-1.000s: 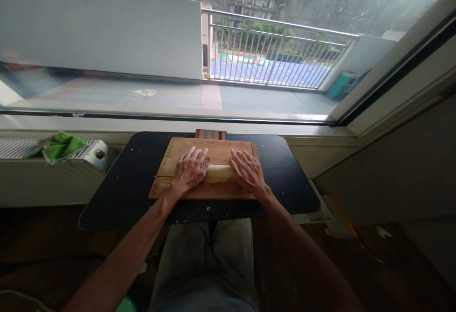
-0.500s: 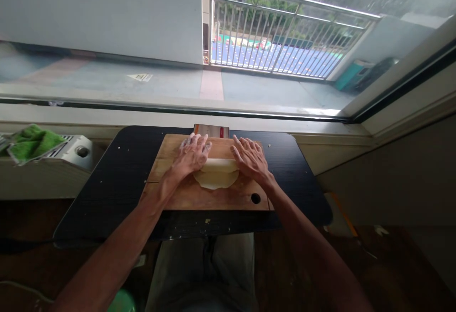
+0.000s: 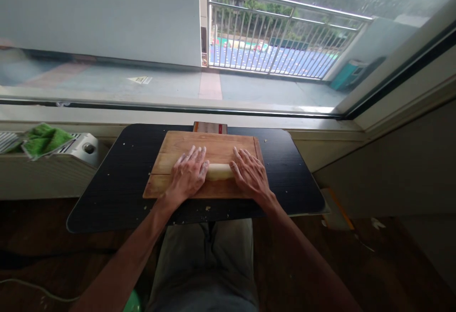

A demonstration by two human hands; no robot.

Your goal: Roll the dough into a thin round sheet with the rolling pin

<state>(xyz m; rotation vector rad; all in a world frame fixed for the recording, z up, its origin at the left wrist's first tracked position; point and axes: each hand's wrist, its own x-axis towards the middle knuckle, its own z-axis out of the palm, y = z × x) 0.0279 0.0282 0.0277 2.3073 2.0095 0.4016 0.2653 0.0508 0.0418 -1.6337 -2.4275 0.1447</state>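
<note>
A pale roll of dough (image 3: 218, 172) lies across the wooden board (image 3: 213, 142), with a thin flap of dough along its near side. Whether a rolling pin is inside it cannot be seen, since both ends are under my hands. My left hand (image 3: 189, 172) rests flat over the left end, its floured fingers stretched forward. Over the right end lies my right hand (image 3: 249, 172), palm down, with fingers extended and slightly apart.
The board lies on a black table (image 3: 117, 174) dotted with small crumbs. Behind it a flat box (image 3: 210, 127) sits by the window sill. A green cloth (image 3: 46, 139) hangs on the white radiator (image 3: 53, 174) at left.
Both hands have drawn back toward me along the board. The dough sheet that lay flat in front of the roll has mostly gone, leaving a narrow flap. The board's near edge shows less.
</note>
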